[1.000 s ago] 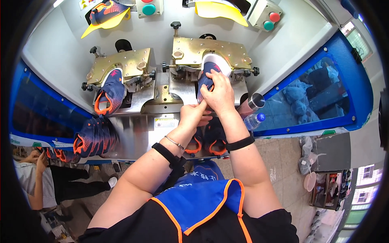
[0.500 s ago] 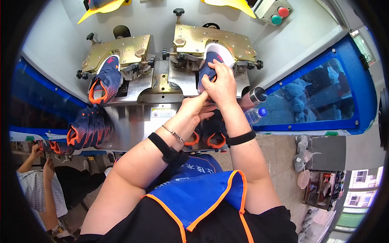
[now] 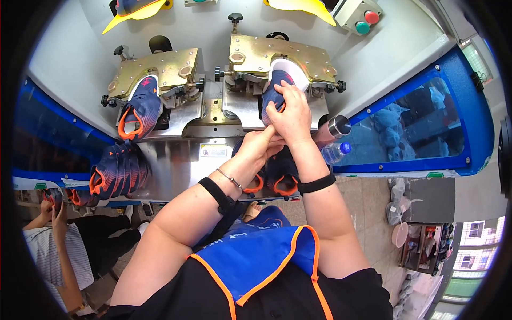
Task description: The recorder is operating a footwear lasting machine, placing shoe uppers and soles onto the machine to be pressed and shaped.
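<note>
A dark blue shoe upper (image 3: 271,98) sits in the right clamp (image 3: 285,53) of the machine, its toe end against a white curved pad. My right hand (image 3: 293,112) grips it from the right, fingers bent over its top. Close below, my left hand (image 3: 258,146) reaches to the heel end, fingers curled under and partly hidden behind my right wrist. Another shoe upper (image 3: 142,106), dark blue with an orange collar lining, stands in the left clamp (image 3: 146,66) with neither hand on it.
Several shoe uppers (image 3: 114,170) stand in a row at the left of the metal ledge (image 3: 173,165); more (image 3: 282,178) lie below my wrists. A pink tumbler (image 3: 326,131) and a water bottle (image 3: 335,153) stand right. A button box (image 3: 362,16) is at upper right. A co-worker (image 3: 64,245) sits lower left.
My hands stay at the shoe upper in the right clamp with barely any shift. At lower left, the co-worker's hands have moved slightly with a shoe upper.
</note>
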`<state>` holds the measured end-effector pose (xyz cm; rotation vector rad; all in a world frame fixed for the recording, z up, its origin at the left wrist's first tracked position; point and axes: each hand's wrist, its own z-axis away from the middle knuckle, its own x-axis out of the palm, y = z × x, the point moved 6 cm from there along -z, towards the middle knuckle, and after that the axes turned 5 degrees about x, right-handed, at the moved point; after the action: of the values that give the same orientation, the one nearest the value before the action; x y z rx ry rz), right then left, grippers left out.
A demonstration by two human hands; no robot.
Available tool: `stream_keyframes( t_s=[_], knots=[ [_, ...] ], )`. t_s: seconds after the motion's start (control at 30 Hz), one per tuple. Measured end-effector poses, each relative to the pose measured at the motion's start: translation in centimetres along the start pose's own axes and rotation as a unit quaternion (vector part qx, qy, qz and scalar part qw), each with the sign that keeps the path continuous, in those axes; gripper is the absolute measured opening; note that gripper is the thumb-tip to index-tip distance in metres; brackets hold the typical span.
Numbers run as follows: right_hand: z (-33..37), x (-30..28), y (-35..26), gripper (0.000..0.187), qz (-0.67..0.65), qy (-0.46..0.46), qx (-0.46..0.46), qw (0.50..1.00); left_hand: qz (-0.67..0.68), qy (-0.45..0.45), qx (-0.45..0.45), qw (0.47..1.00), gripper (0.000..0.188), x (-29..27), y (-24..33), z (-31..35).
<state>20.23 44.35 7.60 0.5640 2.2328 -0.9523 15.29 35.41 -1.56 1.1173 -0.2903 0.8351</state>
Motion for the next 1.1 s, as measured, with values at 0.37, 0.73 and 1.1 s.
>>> stream_keyframes(
  t_s=[0.37,0.73,1.1],
  knots=[
    [0.3,0.5,0.1,0.04,-0.004,0.015,0.001,1.0,0.0,0.01,-0.015,1.0,0.039,-0.9,-0.8,-0.9],
    [1.4,0.9,0.5,0.046,0.003,0.052,-0.037,0.998,-0.078,0.025,0.019,0.996,0.04,-2.4,-0.9,-2.6],
    [2.2,-1.1,-0.1,0.055,0.031,-0.037,-0.032,0.998,-0.246,0.07,0.101,0.962,0.038,-8.6,-0.3,2.9]
  ],
)
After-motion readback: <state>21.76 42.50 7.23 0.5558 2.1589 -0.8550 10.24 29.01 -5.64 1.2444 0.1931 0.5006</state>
